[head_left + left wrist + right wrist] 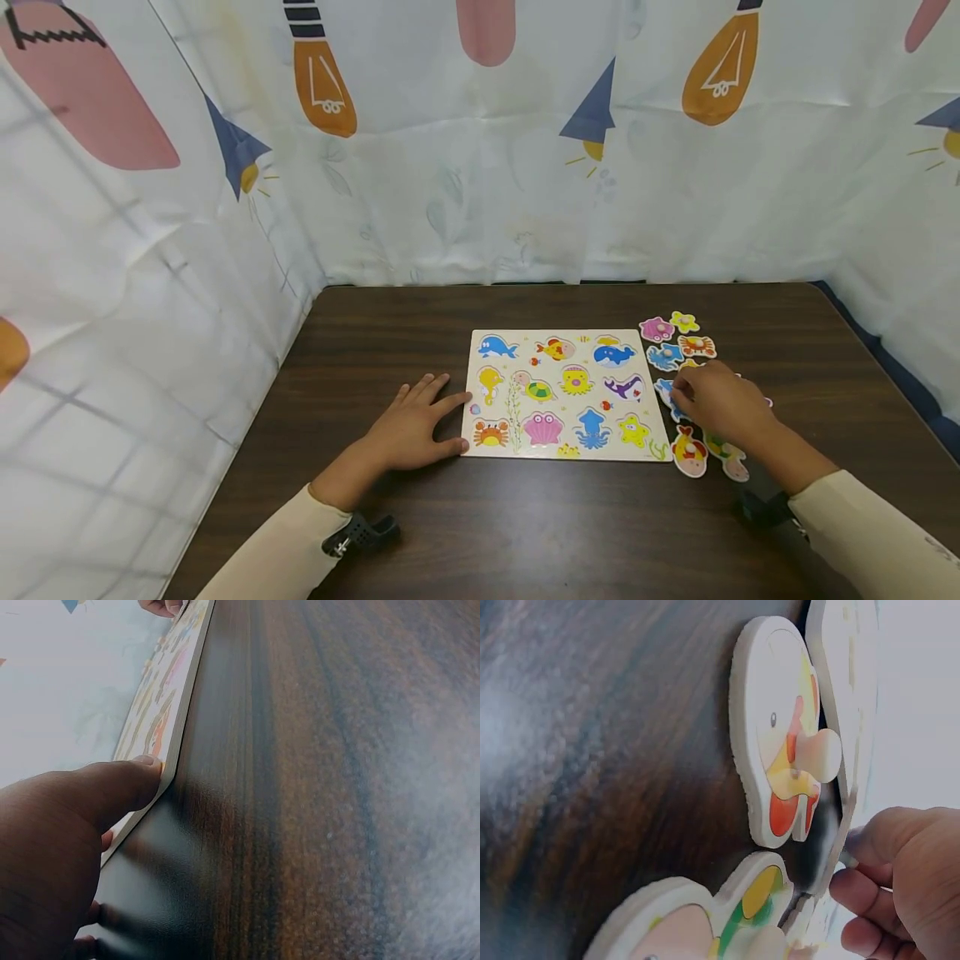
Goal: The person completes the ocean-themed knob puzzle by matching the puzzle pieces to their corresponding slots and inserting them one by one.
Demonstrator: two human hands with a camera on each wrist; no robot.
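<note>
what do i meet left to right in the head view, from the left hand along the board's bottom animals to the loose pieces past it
left hand, crab, shell, squid, starfish, fish piece, turtle piece

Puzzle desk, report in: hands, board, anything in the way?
Left hand touching puzzle board. Right hand pinching blue puzzle piece. Fish piece, turtle piece crowding close.

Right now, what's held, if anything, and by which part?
The right hand seems to pinch a blue piece by its knob; the left hand touches the board.
</note>
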